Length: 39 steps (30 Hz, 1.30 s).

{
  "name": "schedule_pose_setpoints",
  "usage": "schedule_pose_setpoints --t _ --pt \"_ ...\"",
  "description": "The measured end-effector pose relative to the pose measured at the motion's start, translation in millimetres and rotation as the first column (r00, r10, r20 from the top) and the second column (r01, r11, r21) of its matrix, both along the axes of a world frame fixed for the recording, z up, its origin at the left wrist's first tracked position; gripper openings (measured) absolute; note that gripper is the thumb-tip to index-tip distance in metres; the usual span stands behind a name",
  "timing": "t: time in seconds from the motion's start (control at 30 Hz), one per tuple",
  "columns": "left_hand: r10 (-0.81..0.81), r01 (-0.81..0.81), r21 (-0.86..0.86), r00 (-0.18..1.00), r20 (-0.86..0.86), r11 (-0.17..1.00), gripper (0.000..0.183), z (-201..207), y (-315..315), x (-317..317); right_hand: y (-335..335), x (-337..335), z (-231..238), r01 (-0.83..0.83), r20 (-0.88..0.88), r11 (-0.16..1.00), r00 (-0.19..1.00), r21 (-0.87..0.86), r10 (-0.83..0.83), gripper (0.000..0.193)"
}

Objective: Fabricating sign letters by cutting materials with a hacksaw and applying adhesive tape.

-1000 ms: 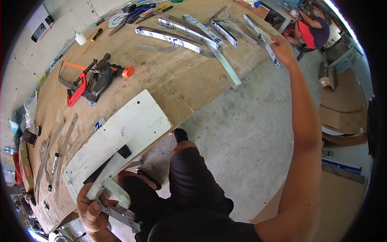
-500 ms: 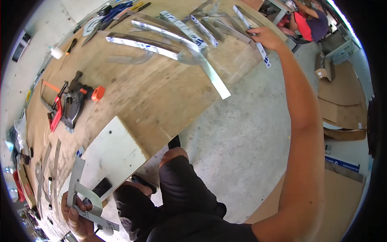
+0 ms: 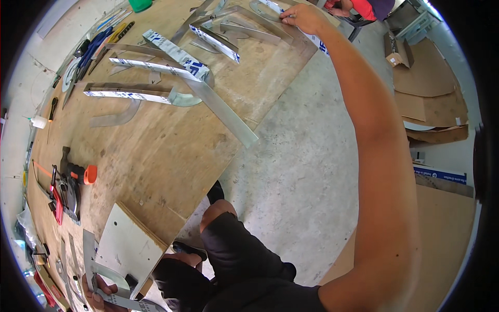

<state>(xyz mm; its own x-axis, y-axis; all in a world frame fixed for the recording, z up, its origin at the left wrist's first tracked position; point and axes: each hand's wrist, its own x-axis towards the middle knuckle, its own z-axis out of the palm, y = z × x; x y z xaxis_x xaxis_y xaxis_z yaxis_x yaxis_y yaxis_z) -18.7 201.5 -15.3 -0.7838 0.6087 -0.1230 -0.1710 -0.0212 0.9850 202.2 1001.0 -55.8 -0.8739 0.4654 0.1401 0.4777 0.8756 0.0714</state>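
At the lower left, my left hand (image 3: 97, 297) is closed around a bent grey metal piece (image 3: 90, 255). This piece has straight flat arms and a curved band. My right arm stretches to the far edge of the wooden table (image 3: 156, 140), where my right hand (image 3: 306, 21) pinches a metal strip (image 3: 315, 41) covered in white-and-blue printed film. Nearby, other film-edged metal pieces (image 3: 214, 42) lie on the table. A long bare metal strip (image 3: 228, 119) sticks out over the table's edge, and a curved band (image 3: 117, 118) lies farther left.
A white board (image 3: 127, 236) lies at the near table corner. To the left are a hammer (image 3: 64, 161), an orange-and-black tool (image 3: 89, 174) and a red-handled tool (image 3: 56, 205). Pliers and cutters (image 3: 93, 52) lie at the far left. Cardboard (image 3: 429, 78) stands at right; another person (image 3: 364, 8) sits beyond.
The view has shifted, so the table's things appear lower and farther left. My left hand, still holding the bent piece, now sits lower in the picture. My right hand keeps its pinch on the strip.
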Motion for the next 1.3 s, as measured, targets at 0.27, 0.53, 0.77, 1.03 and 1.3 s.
schedule_pose_setpoints --t 0.27,0.53,0.77,1.03,1.3 --pt "0.034 -0.033 0.026 0.999 -0.004 0.999 0.049 2 15 7 46 -20 -15 0.139 -0.123 0.989 0.982 -0.041 -0.144 0.029" --pt "0.044 -0.045 0.021 0.998 0.036 0.999 0.044 10 8 11 -126 -47 50 0.007 -0.432 0.998 0.901 -0.063 -0.033 0.041" --pt "0.128 -0.131 -0.032 0.988 -0.091 0.991 0.072 7 16 20 -237 -77 45 -0.008 -0.278 0.983 0.960 -0.181 -0.043 0.046" --pt "0.158 -0.158 0.018 0.987 -0.021 0.987 0.073 3 15 33 -233 -106 30 0.266 -0.093 0.959 0.957 -0.098 -0.275 0.060" --pt "0.192 -0.192 -0.008 0.981 -0.037 0.981 0.070 5 14 34 -212 -102 24 0.313 -0.013 0.946 0.949 -0.083 -0.315 0.060"
